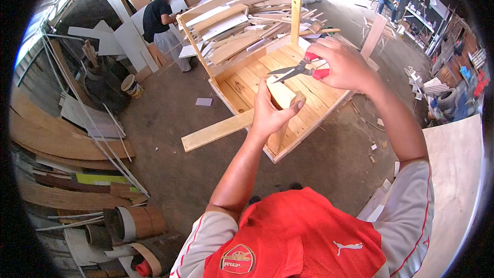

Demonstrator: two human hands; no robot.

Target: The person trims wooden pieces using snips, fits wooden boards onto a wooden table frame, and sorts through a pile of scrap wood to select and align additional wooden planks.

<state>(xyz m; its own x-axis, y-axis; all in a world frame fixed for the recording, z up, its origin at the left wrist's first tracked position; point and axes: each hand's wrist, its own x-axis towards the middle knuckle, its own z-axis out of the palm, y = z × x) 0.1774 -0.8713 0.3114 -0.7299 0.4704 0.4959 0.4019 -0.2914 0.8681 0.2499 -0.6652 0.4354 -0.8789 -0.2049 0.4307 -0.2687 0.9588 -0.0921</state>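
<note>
My right hand (pixel 343 66) is closed around the red handles of a pair of snips (pixel 294 70). Their dark blades stand apart and point left, just above my left hand (pixel 268 114). That hand grips the top of an upright wooden post (pixel 278 139) at the near corner of a pale wooden frame (pixel 329 108), thumb on one side and fingers on the other. Whether the blades touch the post top cannot be made out. A flat board (pixel 216 131) juts out to the left beside the post.
Stacked offcuts (pixel 242 31) lie behind the frame. A person in a dark shirt (pixel 157 18) stands at the back left, and another person (pixel 385 0) is far right. A bucket (pixel 132 87) and leaning sheets line the left side. A large panel (pixel 455 175) stands at right.
</note>
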